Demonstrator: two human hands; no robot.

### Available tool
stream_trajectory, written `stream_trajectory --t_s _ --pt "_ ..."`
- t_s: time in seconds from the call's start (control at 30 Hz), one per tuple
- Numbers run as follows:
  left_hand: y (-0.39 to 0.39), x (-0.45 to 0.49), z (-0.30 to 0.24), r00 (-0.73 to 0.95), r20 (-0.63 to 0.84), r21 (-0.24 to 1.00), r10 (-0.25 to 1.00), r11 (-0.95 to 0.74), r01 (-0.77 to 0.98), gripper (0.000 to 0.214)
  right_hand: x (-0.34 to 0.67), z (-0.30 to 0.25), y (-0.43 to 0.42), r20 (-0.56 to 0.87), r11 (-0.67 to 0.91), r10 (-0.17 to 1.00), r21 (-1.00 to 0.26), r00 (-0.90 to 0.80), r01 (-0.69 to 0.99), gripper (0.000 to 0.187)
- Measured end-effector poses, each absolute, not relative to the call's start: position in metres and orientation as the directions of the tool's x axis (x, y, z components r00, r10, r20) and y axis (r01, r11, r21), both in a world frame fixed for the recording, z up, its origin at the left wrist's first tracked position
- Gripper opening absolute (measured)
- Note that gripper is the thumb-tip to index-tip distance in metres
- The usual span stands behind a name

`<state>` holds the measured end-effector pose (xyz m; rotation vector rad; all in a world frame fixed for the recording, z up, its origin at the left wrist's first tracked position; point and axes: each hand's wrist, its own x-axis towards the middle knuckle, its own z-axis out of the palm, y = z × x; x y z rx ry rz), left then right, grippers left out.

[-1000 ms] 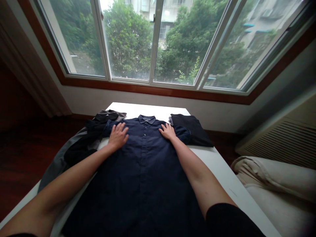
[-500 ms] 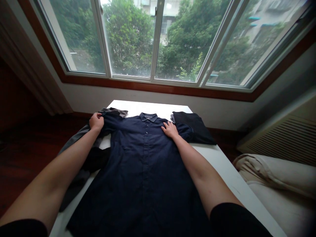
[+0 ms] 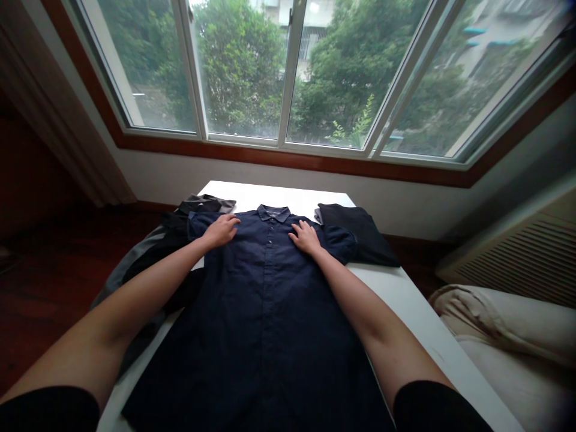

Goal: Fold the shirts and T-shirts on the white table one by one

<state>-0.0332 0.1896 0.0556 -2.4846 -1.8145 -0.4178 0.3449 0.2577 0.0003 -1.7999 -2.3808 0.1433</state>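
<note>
A dark navy button-up shirt (image 3: 265,312) lies face up on a white table (image 3: 405,306), collar toward the window. My left hand (image 3: 220,230) rests on the shirt's left chest just below the shoulder, fingers loosely curled against the cloth. On the right chest near the collar, my right hand (image 3: 305,236) lies flat with its fingers spread. Neither hand lifts any fabric.
A heap of dark and grey clothes (image 3: 148,258) hangs over the table's left edge. A folded black garment (image 3: 357,237) lies at the far right corner. A beige cushion (image 3: 508,324) sits to the right, a wide window (image 3: 288,72) ahead.
My left hand went out to the shirt's left sleeve beside the clothes heap, then came back inward onto the chest. My right hand stayed near the collar, shifting slightly left.
</note>
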Motion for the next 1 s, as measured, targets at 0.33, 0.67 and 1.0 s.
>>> stream_trajectory --t_s 0.33,0.67,1.0 --pt "0.227 -0.038 0.001 0.012 0.012 0.084 1.000 -0.013 0.996 0.081 0.363 -0.005 0.286 -0.028 0.224 0.972 -0.194 -0.234 0.955 0.073" --pt "0.203 -0.018 0.008 0.130 0.142 0.071 0.981 -0.141 0.988 0.067 0.349 -0.001 0.268 0.078 0.288 0.958 -0.216 -0.277 0.933 0.068" --pt "0.097 -0.009 0.006 0.211 0.042 0.089 0.977 -0.214 0.973 0.073 0.370 0.002 0.175 0.242 0.485 0.871 -0.275 -0.428 0.830 0.058"
